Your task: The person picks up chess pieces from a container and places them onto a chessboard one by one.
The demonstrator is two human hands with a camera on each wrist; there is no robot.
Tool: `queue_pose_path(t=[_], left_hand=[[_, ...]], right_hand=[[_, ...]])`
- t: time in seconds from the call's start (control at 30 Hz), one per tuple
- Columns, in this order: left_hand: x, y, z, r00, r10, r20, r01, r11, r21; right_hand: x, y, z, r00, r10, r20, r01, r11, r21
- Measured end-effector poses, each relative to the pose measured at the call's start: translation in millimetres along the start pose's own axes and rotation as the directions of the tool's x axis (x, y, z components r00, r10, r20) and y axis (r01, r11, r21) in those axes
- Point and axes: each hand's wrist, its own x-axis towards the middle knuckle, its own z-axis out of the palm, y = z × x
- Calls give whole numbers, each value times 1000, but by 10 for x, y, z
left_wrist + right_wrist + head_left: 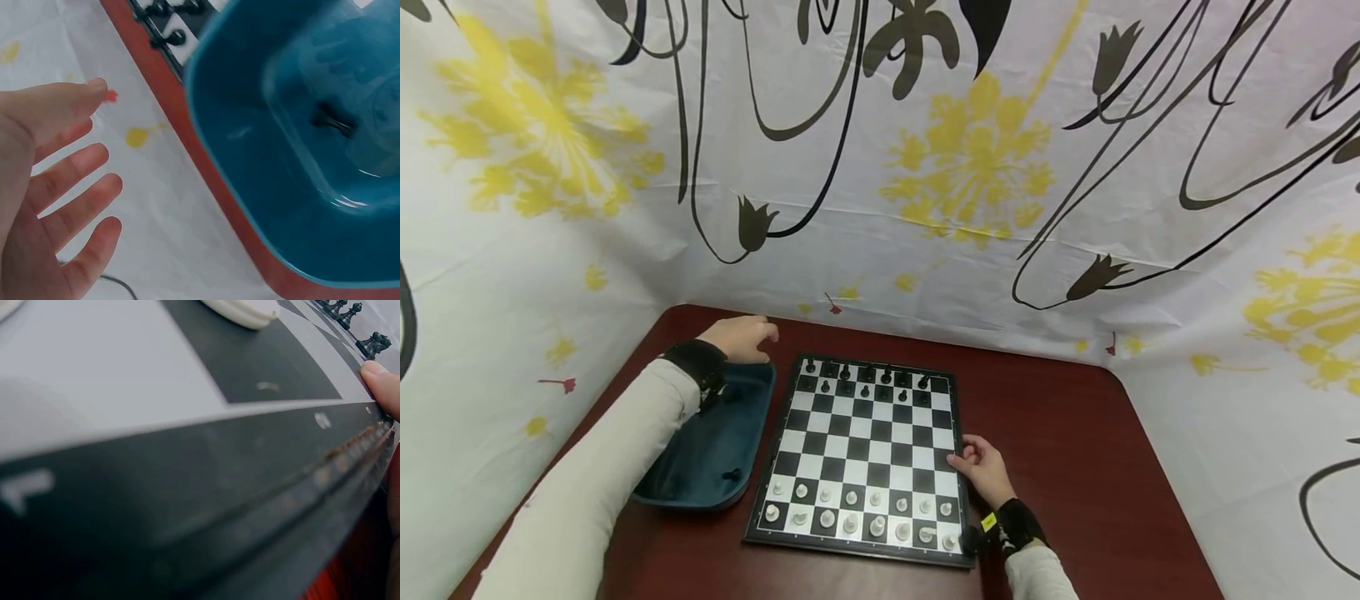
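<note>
One chessboard (865, 454) lies on the red-brown table (1075, 450), the right hand (983, 468) gripping its right edge, while the left hand (743, 337), fingers spread and holding nothing, hovers over the far end of one teal tray (715, 454) containing one black chess piece (731, 476).

Chessboard (865, 450): black and white checks, black border, with black pieces (865, 379) and white pieces (857, 512). Tray (715, 454): dark teal; table (1075, 450): dark reddish-brown. Backdrop cloth (970, 167): white with yellow flowers and black stems; sleeves (595, 492): pale beige.
</note>
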Motion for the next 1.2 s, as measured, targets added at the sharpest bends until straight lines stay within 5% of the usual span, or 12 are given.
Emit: queue_pose_path(t=[0.3, 0.5, 0.73, 1.2], left_hand=[[-307, -298, 187, 999, -47, -5, 46, 996, -70], [-394, -430, 441, 995, -101, 9, 101, 987, -123], [-452, -561, 753, 991, -132, 22, 133, 968, -214], [-350, -513, 1038, 986, -168, 17, 168, 965, -202]], right_hand=[[-8, -7, -2, 1000, 23, 6, -22, 1000, -16], [-4, 8, -12, 1000, 18, 0, -18, 1000, -17], [1, 41, -2, 1000, 11, 1, -11, 1000, -4], [-13, 28, 0, 1000, -12, -10, 13, 1000, 23]])
